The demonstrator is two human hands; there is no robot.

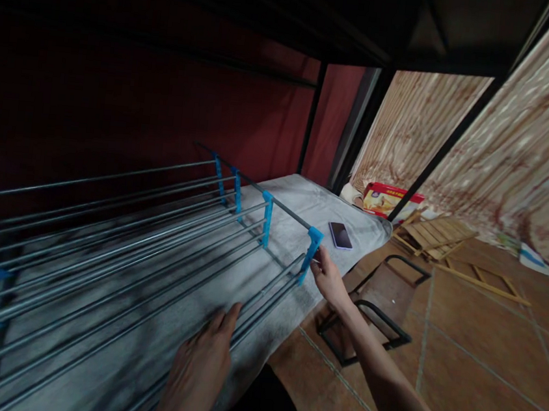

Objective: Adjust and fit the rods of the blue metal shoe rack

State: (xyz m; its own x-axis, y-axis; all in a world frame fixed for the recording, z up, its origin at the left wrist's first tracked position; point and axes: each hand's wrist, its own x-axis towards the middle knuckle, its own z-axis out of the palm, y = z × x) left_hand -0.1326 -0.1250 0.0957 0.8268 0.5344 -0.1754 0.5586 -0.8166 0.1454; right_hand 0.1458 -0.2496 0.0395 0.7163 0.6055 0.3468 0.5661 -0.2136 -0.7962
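A long rack of parallel metal rods [151, 255], joined by blue plastic brackets [266, 220], lies on a grey-white cloth [300, 192]. My left hand [203, 365] is over the near-side rods, its fingers closed about them; the fingertips are partly hidden. At the rack's right end, my right hand [329, 278] has its fingers curled against the corner bracket [311, 252], gripping it from the outer side. A dark-screened phone [340, 235] lies on the cloth just beyond that hand.
Black frame posts [366, 127] and a dark shelf overhead enclose the cloth-covered surface. Right of it, on the tiled floor [466, 343], stand a black-armed chair [383, 295] and folded wooden slats [440, 236]. A red and yellow box [387, 201] sits near the curtain [542, 129].
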